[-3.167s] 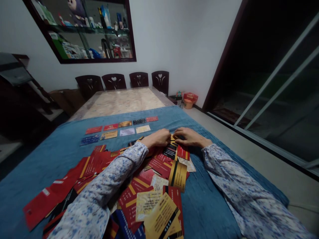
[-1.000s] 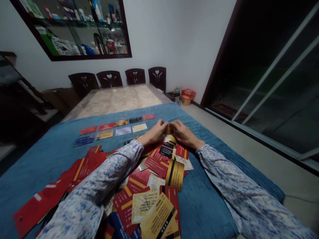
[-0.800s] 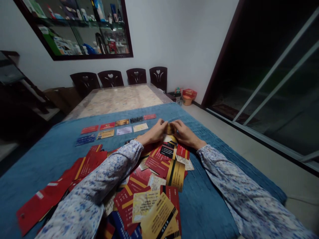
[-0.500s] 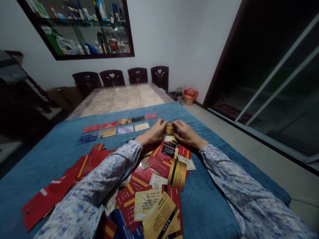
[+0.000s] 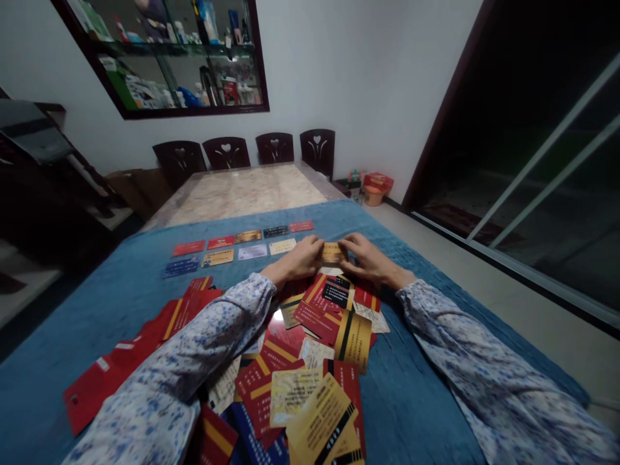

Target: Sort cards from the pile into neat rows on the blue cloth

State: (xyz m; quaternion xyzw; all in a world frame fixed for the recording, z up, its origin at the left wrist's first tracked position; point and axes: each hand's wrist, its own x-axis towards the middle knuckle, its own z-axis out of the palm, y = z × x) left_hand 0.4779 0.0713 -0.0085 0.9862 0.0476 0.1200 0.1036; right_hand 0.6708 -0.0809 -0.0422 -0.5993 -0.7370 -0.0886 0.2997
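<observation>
Golden card (image 5: pixel 332 253), left fingers (image 5: pixel 314 247) pinching one end, right fingers (image 5: pixel 351 244) pinching the other, heaped cards (image 5: pixel 317 320) near, blue cloth (image 5: pixel 402 394) underneath.

Lighting was dim & cool; exact source hard to tell. Plain white painted wall (image 5: pixel 372 77) looked brightest, greyer twd. the upper L corner. Dark sliding door w/ pale metal bars (image 5: pixel 533 129) went near-black, detail mostly lost. Small blown-out glare spot showed at the top L edge of a glossy pinkish-red card (image 5: pixel 285 334). Print on the flat gold rectangular card (image 5: pixel 332 252) was too soft to read. Wide-angle distortion stretched the white, blue-flowered fabric R sleeve (image 5: pixel 489 361), smearing it twd. the btm. R corner.
</observation>
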